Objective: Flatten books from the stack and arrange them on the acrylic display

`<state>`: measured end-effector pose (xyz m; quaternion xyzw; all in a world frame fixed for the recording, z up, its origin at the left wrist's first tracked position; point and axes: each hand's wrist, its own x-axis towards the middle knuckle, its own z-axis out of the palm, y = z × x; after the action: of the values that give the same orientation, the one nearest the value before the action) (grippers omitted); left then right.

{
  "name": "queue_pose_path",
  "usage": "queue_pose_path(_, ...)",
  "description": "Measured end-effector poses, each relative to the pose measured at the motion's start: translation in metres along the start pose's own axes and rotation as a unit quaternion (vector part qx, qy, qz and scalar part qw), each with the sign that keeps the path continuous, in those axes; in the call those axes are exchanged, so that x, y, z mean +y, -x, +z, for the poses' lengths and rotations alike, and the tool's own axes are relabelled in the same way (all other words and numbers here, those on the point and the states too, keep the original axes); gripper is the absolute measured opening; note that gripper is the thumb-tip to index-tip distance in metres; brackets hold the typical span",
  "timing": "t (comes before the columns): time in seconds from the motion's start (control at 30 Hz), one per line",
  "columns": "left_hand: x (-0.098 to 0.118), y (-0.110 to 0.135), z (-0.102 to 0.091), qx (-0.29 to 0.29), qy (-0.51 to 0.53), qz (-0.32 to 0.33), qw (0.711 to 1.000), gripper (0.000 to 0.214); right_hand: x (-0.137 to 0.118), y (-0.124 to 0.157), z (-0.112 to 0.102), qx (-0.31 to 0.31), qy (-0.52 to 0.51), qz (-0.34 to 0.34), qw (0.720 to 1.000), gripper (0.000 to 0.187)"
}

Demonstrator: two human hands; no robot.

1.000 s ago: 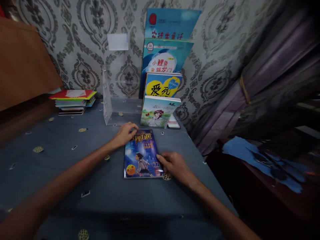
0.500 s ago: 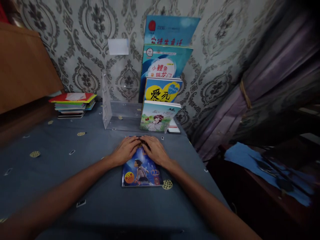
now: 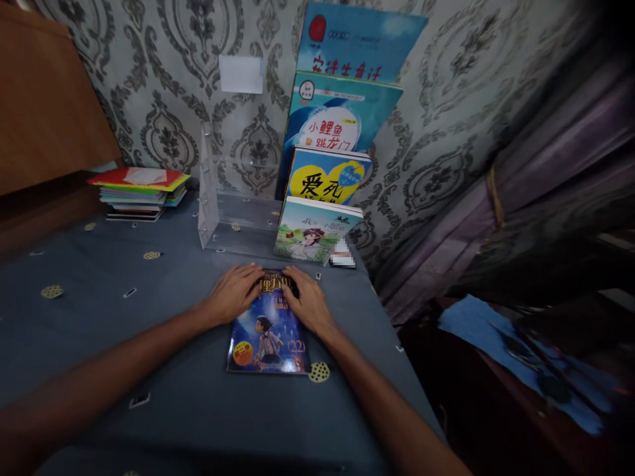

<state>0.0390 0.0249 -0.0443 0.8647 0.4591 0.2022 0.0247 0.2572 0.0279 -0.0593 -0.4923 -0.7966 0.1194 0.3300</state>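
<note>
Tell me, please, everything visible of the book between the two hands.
The book lies flat and closed on the table, cover up, top at the far end. Its glossy, paper-like blue cover shows gold lettering, a cartoon figure, an orange circle and "(22)". The left hand and right hand rest at its upper corners, partly hiding the title.

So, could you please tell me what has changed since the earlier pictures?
The right hand has moved from the lower right edge of the blue book marked 22 to its upper right part. The left hand remains at the upper left. Having nearly met over the title, both have parted, showing more of it. The book, clear stand and its four displayed books look unmoved.
</note>
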Motion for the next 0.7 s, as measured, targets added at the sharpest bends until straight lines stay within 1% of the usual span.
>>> queue_pose_path(0.13,-0.007,-0.001,0.003,0.001,0.033,0.011,0.999,0.033,0.003,-0.002,-0.004,-0.007,-0.027,-0.001,1.0,0.036)
queue_pose_path(0.27,-0.013,-0.003,0.004,-0.004,0.058,0.025,0.998,0.033,0.007,-0.005,-0.01,0.0,-0.065,0.027,0.997,0.037)
queue_pose_path(0.4,-0.022,-0.007,0.005,-0.019,0.096,0.065,0.993,0.035,0.012,-0.008,-0.016,0.021,-0.133,0.057,0.989,0.036)
queue_pose_path(0.5,-0.031,-0.01,0.003,-0.041,0.111,0.103,0.988,0.035,0.016,-0.009,-0.017,0.042,-0.19,0.088,0.977,0.035)
queue_pose_path(0.6,-0.033,-0.012,-0.007,-0.058,0.076,0.143,0.985,0.033,0.017,-0.008,-0.017,0.055,-0.228,0.111,0.966,0.035)
queue_pose_path(0.7,-0.02,-0.013,-0.024,-0.069,-0.006,0.16,0.985,0.03,0.013,-0.005,-0.018,0.051,-0.238,0.115,0.963,0.037)
